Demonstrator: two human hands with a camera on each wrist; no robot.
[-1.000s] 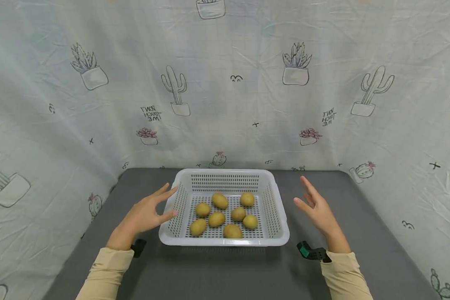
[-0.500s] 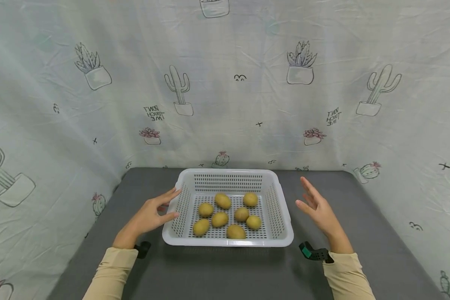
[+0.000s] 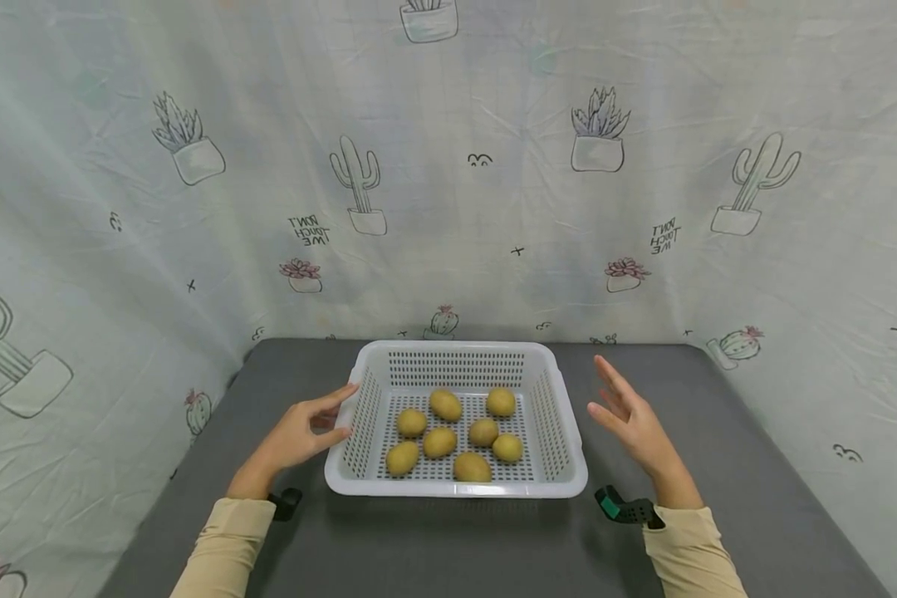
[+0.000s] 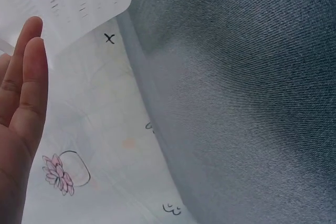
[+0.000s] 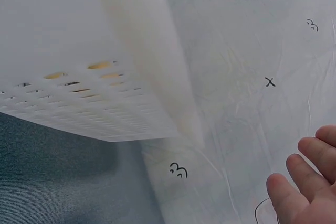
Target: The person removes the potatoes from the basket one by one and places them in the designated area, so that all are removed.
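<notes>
Left hand (image 3: 299,432): fingers extended, nothing gripped, at the side of the basket (image 3: 448,490) nearest it; contact hard to confirm. Right hand (image 3: 638,423): spread, holding nothing, apart from the basket, which sits left of it on the surface (image 3: 448,548). 8 potatoes (image 3: 439,443) inside, between the 2 hands. Step, judged: bracketing the basket. Next move likely calls for the right hand closing inward.

Head view evenly lit, soft, sharp overall; the white basket (image 3: 456,488) has a small glint and a soft shadow at its 6 o'clock, shadow falling on the grey table (image 3: 448,548), faint sheen on curtain (image 3: 419,199) creases. Left wrist dimmer, basket washed out around 11 o'clock, table moiré-like toward 3. Right wrist hazy, basket edge blurred near 12.
</notes>
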